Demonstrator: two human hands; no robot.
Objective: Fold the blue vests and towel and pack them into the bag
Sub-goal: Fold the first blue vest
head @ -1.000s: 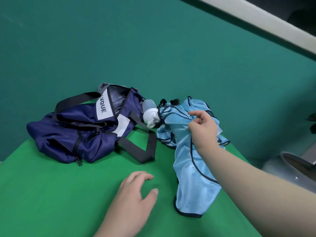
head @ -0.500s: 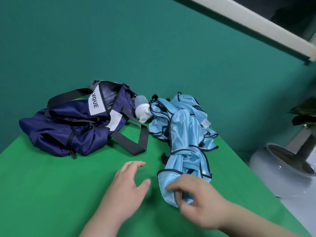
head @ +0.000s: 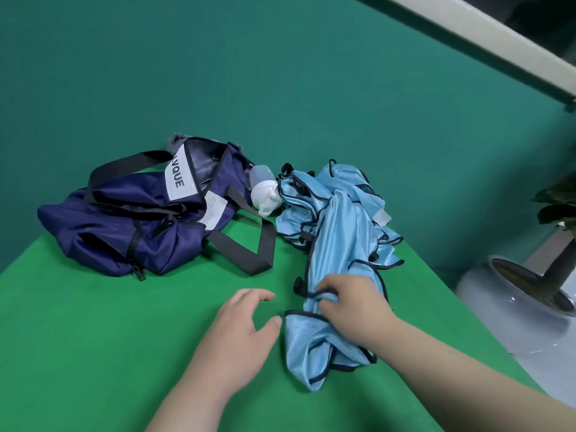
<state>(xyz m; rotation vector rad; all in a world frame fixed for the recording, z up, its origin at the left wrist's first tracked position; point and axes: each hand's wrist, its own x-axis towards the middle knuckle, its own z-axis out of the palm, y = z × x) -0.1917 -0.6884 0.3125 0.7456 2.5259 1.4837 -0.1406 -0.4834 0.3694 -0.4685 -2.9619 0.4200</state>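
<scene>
1. My right hand (head: 352, 307) grips the near end of a vest (head: 333, 244); my left hand (head: 240, 335) rests relaxed and empty on the worktop (head: 93, 338).
2. I judge the step is freeing one vest from the pile (head: 299, 194) beside the bag (head: 140, 219).
3. Next, it needs spreading flat.

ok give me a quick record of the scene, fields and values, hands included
table: green top
bag: dark blue, far left, top open, one strap lying on the table
vests: light blue heap with dark trim, unfolded, right of the bag
bottle: white, between bag and vests
left hand: open, holds nothing, beside the vests
right hand: grips the near end of a vest
packing: the vests in view lie outside the bag
</scene>
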